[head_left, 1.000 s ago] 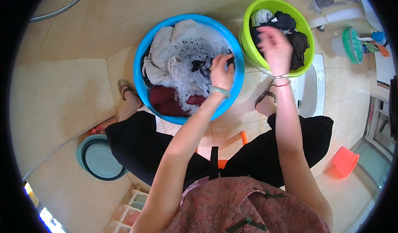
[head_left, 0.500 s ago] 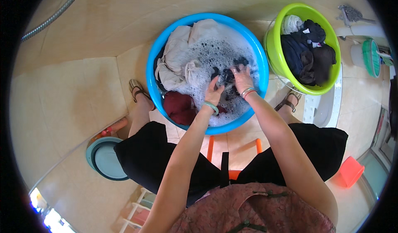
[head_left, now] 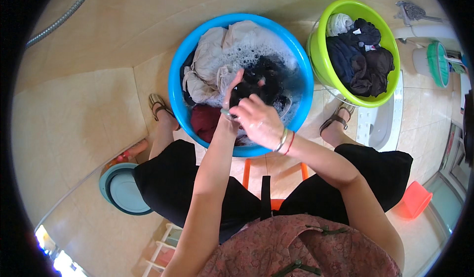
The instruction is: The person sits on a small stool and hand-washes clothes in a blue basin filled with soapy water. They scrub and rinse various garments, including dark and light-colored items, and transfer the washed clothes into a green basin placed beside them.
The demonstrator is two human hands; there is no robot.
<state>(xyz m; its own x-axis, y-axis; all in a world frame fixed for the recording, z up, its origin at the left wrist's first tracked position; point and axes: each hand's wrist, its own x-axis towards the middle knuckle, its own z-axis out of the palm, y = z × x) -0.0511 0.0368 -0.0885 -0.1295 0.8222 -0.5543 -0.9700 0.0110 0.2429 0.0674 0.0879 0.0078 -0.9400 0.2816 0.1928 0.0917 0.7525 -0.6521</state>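
Observation:
A large blue basin (head_left: 307,87) of soapy water stands between my feet. In it my left hand (head_left: 232,90) grips a wet black garment (head_left: 266,74), its fingers showing on either side of the dark cloth. My right hand (head_left: 259,121) is curled closed against the near end of that cloth, right beside my left wrist and its pale bangle (head_left: 227,113); its fingertips are partly hidden. Beige clothes (head_left: 207,55) are heaped at the basin's left, and a dark red cloth (head_left: 205,121) lies at its near left.
A lime-green bucket (head_left: 320,55) with dark clothes and one white piece stands right of the basin, by a white squat toilet (head_left: 382,124). Grey-blue basins (head_left: 131,190) lie on the left, a coral container (head_left: 417,199) on the right. Orange stool legs (head_left: 246,173) show below the basin.
My right hand has come left and nearer, from the basin's middle to beside my left wrist. My left hand has moved left and turned. More black cloth shows above the foam.

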